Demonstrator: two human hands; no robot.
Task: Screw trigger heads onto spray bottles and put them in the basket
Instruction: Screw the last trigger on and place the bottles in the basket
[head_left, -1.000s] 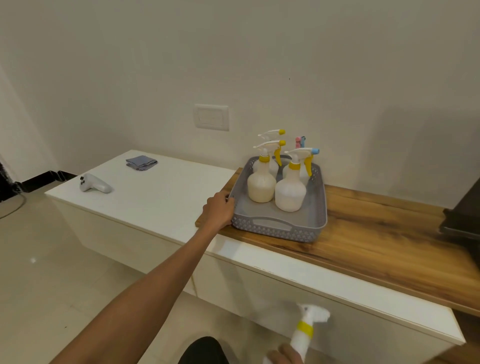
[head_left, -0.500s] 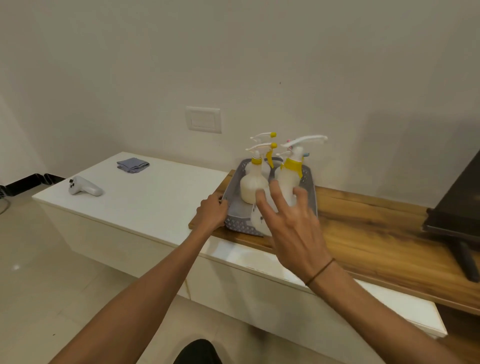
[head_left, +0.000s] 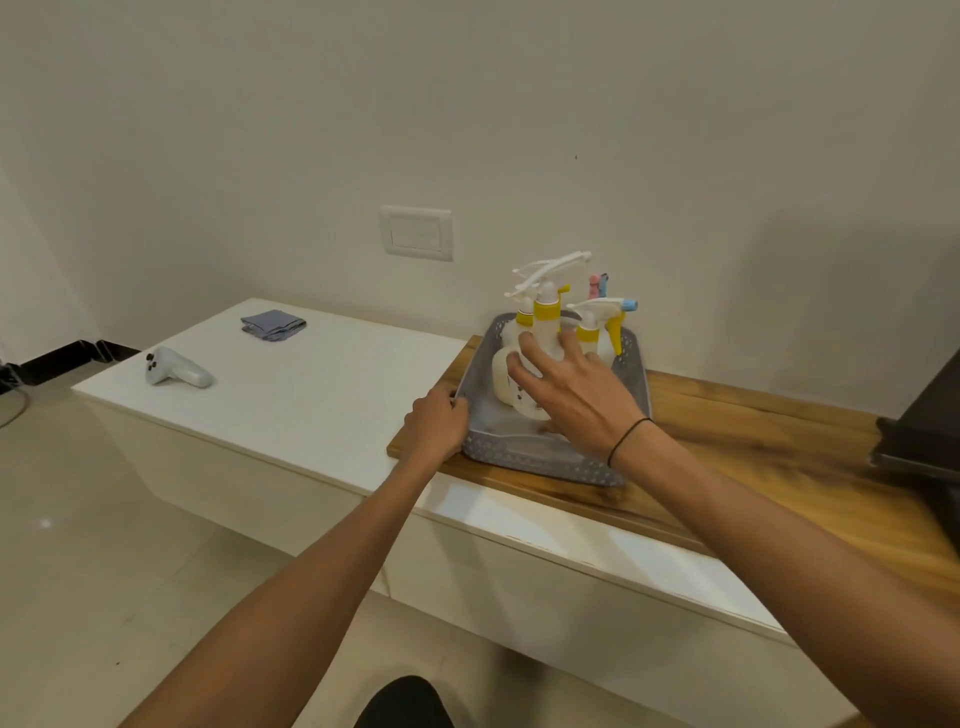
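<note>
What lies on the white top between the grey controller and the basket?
Nothing: the head view shows bare white top between controller and basket.

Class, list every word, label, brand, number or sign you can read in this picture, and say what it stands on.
None can be read.
Spray bottles in the basket: plain, no label visible.
Wall plate: no legible marks.
White controller: dark buttons only, too small to tell any symbols.
Folded cloth: no print.

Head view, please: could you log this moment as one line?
left hand: grips basket rim | right hand: setting spray bottle into basket
</note>
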